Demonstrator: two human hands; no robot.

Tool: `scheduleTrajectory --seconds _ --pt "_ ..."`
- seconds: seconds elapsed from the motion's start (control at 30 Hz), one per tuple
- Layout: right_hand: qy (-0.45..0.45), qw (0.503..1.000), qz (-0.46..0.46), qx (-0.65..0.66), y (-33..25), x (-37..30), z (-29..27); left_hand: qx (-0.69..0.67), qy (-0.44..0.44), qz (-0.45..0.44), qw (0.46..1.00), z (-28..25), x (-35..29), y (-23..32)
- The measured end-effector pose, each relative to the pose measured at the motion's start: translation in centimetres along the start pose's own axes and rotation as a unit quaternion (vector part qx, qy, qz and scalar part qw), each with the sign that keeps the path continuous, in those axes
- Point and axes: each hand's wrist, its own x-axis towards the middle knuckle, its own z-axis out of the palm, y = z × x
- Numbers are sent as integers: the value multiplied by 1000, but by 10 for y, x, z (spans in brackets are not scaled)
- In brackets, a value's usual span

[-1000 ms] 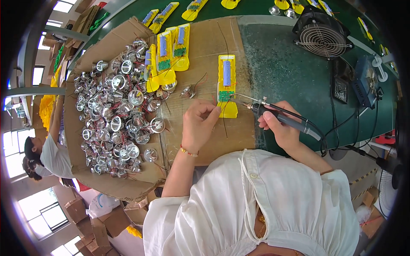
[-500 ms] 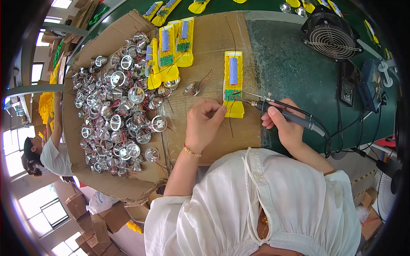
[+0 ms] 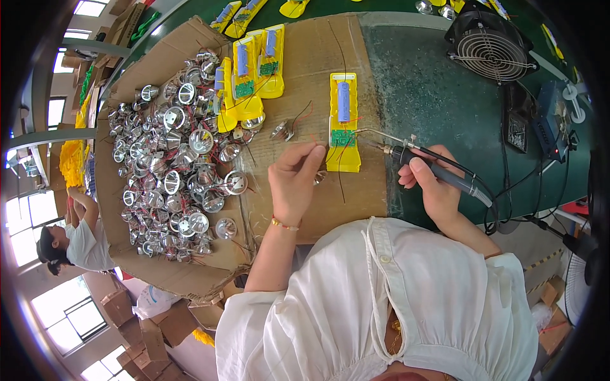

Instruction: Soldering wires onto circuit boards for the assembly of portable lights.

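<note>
My right hand (image 3: 435,184) is wrapped round a soldering iron (image 3: 448,180) with a thin metal feed tube. The tube's end is close to the green circuit board (image 3: 344,138); the iron's tip points left, just right of it. The board sits in a yellow plastic housing (image 3: 344,164) below a blue cylindrical battery (image 3: 344,103). Left of the housing, my left hand (image 3: 292,184) is pinched, with a thin reddish wire faintly visible at its fingertips. Partly behind this hand lies a small silver reflector cup (image 3: 319,178). Another reflector cup (image 3: 281,131) with wires rests farther off.
A cardboard box (image 3: 171,270) full of silver reflector cups stands at left. Several yellow housings (image 3: 270,79) lie by its far right corner. At right are a black fan (image 3: 492,51), a blue power unit (image 3: 551,120) and cables. A co-worker (image 3: 82,241) is at far left.
My left hand has drawn left, away from the board, and a reflector cup now shows beside it. The iron's tip has shifted slightly right. The co-worker's arms have moved.
</note>
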Motion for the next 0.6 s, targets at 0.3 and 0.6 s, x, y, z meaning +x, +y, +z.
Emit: scheduleTrajectory --seconds 0.3,0.6 --pt "-24 999 3 -29 -2 -2 0 242 -113 46 962 6 10 17" --pt "-48 998 -11 -37 1 0 2 280 -122 60 950 9 11 16"
